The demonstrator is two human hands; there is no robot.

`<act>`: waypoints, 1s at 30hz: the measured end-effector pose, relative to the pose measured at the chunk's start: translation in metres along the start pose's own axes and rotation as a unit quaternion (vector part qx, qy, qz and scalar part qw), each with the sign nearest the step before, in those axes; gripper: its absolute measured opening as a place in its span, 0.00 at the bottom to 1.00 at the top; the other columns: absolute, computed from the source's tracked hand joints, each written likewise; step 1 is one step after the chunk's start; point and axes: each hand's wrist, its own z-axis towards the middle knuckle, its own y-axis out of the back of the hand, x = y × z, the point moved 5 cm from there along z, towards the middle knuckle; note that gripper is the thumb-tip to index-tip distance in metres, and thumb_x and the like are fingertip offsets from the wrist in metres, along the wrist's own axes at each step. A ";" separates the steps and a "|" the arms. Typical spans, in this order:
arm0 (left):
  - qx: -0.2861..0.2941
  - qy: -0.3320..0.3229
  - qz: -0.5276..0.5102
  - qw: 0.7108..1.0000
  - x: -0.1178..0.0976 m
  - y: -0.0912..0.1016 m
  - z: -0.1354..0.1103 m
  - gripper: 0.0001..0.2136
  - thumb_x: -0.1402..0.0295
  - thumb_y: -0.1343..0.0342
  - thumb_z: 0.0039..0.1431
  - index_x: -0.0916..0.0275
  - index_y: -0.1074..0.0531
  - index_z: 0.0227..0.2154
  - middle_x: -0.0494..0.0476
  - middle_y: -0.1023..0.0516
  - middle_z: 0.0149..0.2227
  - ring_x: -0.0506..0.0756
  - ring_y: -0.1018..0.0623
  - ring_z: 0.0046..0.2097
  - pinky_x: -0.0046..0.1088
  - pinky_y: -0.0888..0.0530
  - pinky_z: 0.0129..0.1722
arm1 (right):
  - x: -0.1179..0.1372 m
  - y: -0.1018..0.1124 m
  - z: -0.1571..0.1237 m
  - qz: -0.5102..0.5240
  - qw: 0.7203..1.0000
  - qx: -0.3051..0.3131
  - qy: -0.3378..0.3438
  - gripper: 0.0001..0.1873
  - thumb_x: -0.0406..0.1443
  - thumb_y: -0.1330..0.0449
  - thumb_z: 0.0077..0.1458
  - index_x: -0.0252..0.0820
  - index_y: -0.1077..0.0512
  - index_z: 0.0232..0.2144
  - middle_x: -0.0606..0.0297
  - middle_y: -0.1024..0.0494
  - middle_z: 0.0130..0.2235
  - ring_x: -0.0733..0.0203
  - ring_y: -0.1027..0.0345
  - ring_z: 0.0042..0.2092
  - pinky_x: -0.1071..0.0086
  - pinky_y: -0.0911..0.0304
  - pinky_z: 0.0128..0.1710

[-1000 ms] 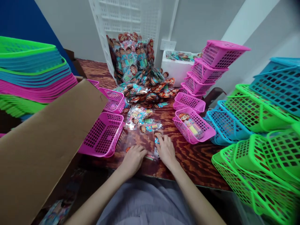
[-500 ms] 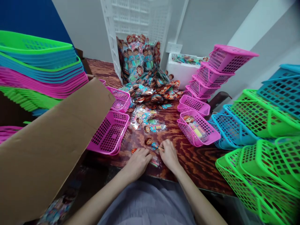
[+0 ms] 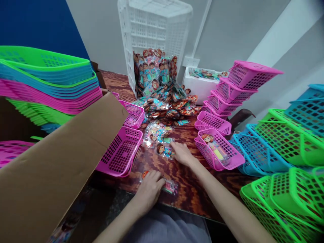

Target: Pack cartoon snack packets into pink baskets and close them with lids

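My left hand (image 3: 151, 185) is curled over a clear packet (image 3: 171, 187) at the table's near edge. An orange-haired figure's head sticks out to the left of the fingers, and pink and green strips show to their right. My right hand (image 3: 182, 153) pinches the right end of another clear packet (image 3: 164, 150), which bears a brown-haired cartoon figure in blue. That packet lies flat, or nearly so, by a loose group of similar packets (image 3: 155, 133). To its right, a pink basket (image 3: 235, 162) holds a packet with a red-haired figure (image 3: 215, 146).
Pink baskets (image 3: 118, 170) stand left, beside a cardboard flap (image 3: 65, 162) and nested coloured baskets (image 3: 50, 84). A white crate (image 3: 152, 30) lies tipped behind a packet heap (image 3: 164, 98), near a white foam box (image 3: 194, 86). Green baskets (image 3: 283, 202) and blue baskets (image 3: 258, 148) crowd the right.
My right hand has moved forward, carrying the brown-haired packet toward the loose group. My left hand stays on the near packet. The view has tilted up slightly.
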 end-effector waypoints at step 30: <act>-0.046 0.023 0.032 0.998 0.015 -0.024 -0.003 0.10 0.74 0.52 0.65 0.61 0.30 0.46 0.58 0.26 0.41 0.59 0.29 0.43 0.42 0.33 0.50 | 0.017 0.001 0.149 0.158 0.975 -0.078 -0.135 0.16 0.33 0.29 0.40 0.40 0.25 0.35 0.56 0.21 0.42 0.50 0.29 0.47 0.63 0.37 0.47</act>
